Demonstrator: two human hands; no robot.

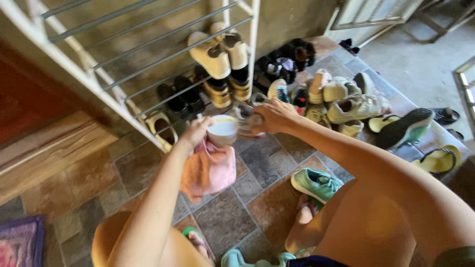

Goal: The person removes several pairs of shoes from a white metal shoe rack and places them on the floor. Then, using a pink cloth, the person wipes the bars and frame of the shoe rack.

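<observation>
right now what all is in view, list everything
shoe rack: one, white metal bars, left and centre, against the wall
shoes on rack: a tan pair on an upper bar, black pairs lower down
shoe pile: many, white, beige and black, floor right of the rack
flip-flops: yellow, far right floor
green shoe: one, floor by the right knee
cloth: one, pink-orange, hanging from the left hand
shoe being held: one, pale, between both hands
floor: stone tiles, brown and grey
left hand: grips the cloth at the held shoe
right hand: grips the held shoe
</observation>
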